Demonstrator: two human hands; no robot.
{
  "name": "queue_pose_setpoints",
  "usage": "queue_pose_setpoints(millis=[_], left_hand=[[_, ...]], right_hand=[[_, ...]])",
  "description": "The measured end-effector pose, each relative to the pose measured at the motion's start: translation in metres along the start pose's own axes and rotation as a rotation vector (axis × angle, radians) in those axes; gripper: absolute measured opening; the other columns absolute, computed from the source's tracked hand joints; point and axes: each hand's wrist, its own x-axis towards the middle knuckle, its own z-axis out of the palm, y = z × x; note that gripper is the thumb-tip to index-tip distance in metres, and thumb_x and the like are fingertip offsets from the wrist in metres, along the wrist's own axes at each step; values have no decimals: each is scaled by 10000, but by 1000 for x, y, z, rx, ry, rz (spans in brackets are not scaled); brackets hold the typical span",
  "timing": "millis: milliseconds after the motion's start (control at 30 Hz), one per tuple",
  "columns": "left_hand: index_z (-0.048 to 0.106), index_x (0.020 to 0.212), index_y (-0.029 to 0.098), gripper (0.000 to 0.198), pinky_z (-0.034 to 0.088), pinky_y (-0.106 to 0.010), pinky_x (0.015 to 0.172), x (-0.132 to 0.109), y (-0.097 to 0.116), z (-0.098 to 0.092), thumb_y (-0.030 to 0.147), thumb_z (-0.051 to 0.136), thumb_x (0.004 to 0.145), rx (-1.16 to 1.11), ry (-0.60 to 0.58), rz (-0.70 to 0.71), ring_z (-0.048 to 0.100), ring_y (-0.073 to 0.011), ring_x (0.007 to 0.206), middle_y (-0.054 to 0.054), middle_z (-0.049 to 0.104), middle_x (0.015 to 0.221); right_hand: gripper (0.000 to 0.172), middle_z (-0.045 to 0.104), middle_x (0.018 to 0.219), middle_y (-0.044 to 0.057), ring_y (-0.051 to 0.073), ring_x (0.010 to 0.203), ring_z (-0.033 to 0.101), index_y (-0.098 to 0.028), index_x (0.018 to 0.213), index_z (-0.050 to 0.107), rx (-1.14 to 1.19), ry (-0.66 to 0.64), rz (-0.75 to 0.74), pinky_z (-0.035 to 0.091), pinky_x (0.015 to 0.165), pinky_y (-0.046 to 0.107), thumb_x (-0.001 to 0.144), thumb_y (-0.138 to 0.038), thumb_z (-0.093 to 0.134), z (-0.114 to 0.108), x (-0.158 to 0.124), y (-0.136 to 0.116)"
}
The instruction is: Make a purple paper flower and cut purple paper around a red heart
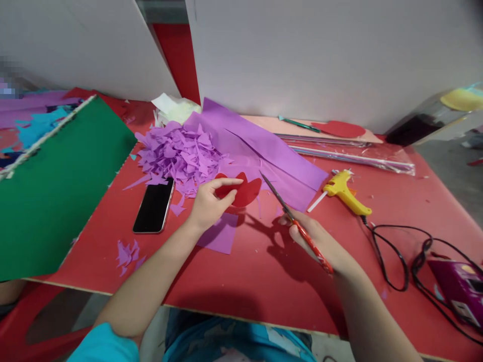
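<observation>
Above red tabletop (pixel 260 284), the left hand (pixel 209 203) partly hides a red cutout (pixel 248 194).

The head-worn view looks forward and down from close above the red tabletop (pixel 249 276), its near edge low in frame, pale panels (pixel 320 55) across the top.

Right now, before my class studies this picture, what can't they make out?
All in the head view:
Red petal-shaped paper: partly covered by the left hand.
Black-screened rectangular phone: upper end under purple paper scraps.
Shiny magenta box: cut off by the right edge.
Clear container holding something dark: too blurred to identify contents.
</observation>
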Motion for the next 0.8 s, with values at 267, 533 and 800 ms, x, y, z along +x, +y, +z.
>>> queue_pose_setpoints(millis=[267,533,800], left_hand=[[714,923,167,244,510,-315,868,27,22,-16,129,601,710,-44,-54,90,659,-179,904,-49,721,949],[719,879,166,244,538,-301,786,42,28,-15,114,637,656,-244,-124,-51,672,-163,818,-40,726,881],[721,865,170,303,538,-288,773,41,27,-19,40,572,635,-80,-245,-63,671,-172,839,-36,726,894]], right_hand=[[355,620,660,40,173,585,543,-208,788,624,263,-203,-26,451,549,285,847,-518,461,-16,5,-5],[593,511,622,13,144,548,433,-196,696,540,483,-281,-30,441,591,324,841,-688,245,-5,14,7],[480,461,591,-4,159,586,443,-222,620,453,513,-338,-106,460,673,359,895,-582,295,-3,23,8]])
